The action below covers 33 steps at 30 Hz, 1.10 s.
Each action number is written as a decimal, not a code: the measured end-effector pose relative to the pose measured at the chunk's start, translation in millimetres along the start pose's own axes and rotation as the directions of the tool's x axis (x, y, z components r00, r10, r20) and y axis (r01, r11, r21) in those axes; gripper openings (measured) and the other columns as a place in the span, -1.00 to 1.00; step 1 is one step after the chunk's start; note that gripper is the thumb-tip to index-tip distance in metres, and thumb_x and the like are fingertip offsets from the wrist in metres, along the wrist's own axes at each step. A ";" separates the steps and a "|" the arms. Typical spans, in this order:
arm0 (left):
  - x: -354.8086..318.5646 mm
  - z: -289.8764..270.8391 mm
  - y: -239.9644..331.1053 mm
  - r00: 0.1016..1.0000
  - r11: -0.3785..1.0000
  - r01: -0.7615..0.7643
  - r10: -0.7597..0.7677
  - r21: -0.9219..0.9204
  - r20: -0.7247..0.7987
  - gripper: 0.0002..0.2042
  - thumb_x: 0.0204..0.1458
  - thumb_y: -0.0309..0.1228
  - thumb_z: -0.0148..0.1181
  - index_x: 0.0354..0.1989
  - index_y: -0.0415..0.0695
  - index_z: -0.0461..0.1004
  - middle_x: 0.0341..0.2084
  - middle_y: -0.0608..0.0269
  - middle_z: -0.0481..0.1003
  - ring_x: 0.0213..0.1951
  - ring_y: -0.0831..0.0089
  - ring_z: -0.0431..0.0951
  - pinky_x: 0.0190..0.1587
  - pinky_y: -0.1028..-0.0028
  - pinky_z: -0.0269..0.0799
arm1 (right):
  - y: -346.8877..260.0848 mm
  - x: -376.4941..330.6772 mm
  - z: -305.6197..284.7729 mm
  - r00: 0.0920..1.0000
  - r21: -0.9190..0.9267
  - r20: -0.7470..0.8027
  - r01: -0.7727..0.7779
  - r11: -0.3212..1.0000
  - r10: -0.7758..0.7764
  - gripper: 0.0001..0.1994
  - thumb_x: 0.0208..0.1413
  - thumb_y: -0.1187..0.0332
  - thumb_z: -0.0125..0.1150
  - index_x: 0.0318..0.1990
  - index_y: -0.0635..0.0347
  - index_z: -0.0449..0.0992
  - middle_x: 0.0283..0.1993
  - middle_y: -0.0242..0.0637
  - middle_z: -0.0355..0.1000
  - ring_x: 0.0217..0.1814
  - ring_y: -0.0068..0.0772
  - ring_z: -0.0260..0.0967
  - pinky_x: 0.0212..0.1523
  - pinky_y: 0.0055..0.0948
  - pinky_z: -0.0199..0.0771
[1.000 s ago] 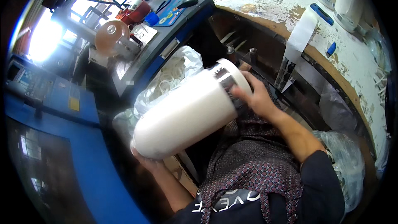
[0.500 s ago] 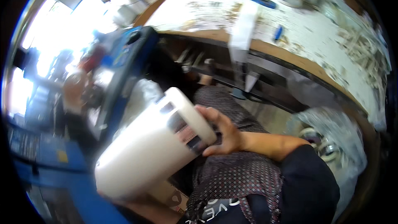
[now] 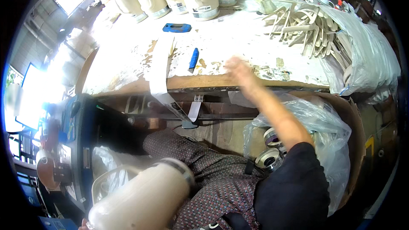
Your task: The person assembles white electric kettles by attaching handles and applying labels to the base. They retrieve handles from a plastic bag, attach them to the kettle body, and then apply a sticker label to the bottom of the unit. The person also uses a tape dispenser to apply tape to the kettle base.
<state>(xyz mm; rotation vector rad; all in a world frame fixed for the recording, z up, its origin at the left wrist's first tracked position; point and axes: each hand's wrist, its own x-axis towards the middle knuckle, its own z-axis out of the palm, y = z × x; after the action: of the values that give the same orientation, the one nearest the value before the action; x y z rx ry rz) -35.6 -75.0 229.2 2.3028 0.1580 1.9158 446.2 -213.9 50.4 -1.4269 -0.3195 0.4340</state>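
1. My left grip (image 3: 83, 225) shows only as fingertips at the rounded end of the cream insulated jug (image 3: 140, 198); how firmly it closes I can't tell. The jug lies tilted, up and right from that grip, its banded end toward the patterned apron (image 3: 217, 183).
2. My right grip (image 3: 241, 72) is at the front edge of the tabletop (image 3: 238, 38), well apart from the jug and blurred — it looks empty, but I can't tell how far its fingers spread.
3. The jug could slip or roll, I judge: only the left grip is seen on that smooth, round shell.
4. A hasty leftward sweep of the right grip could strike the blue-handled cutter (image 3: 194, 58) or drag the white strip (image 3: 160, 68) beyond it.
5. A second ago my right grip was on the banded end; now it's off. The jug sits lower in view, and its loop handle (image 3: 123, 168) shows.
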 end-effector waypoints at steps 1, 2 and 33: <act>0.1 -5.4 -6.5 0.996 0.999 0.034 -0.033 -0.013 0.085 -0.65 -0.02 -0.16 0.12 -0.43 -0.25 0.30 -0.41 0.08 0.22 -0.36 0.09 0.41 -0.17 0.11 0.50 | -17.1 41.6 -57.4 0.966 0.298 -0.259 0.065 0.952 0.015 -0.56 0.24 0.14 0.07 0.12 0.29 0.35 0.13 -0.10 0.38 0.10 -0.23 0.36 0.24 -0.22 0.31; -1.2 -15.4 -12.0 0.981 0.996 0.084 -0.082 -0.002 0.178 -0.63 -0.01 -0.13 0.12 -0.38 -0.28 0.33 -0.34 0.03 0.25 -0.30 0.07 0.41 -0.12 0.10 0.48 | -36.2 57.6 -104.6 0.878 0.310 -0.476 0.221 0.925 -0.050 -0.47 0.25 0.05 0.05 0.17 0.33 0.27 0.15 -0.04 0.33 0.12 -0.22 0.34 0.24 -0.23 0.31; -120.4 25.1 -53.1 0.730 0.843 0.537 -0.477 0.021 0.490 -0.52 -0.39 -0.22 0.57 -0.39 -0.15 0.39 -0.12 -0.19 0.47 -0.06 -0.04 0.52 0.08 0.11 0.39 | -46.5 -157.9 152.2 -0.290 0.339 0.940 0.859 0.383 -0.182 -0.72 -0.01 0.08 0.35 -0.32 0.07 0.58 -0.50 -0.35 0.50 -0.43 -0.37 0.51 -0.44 -0.43 0.48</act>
<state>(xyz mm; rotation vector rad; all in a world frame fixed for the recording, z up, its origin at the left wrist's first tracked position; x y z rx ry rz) -32.3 -44.3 98.8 2.2531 0.5355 1.0264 241.2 -158.9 122.3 -0.9436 -2.5082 0.3488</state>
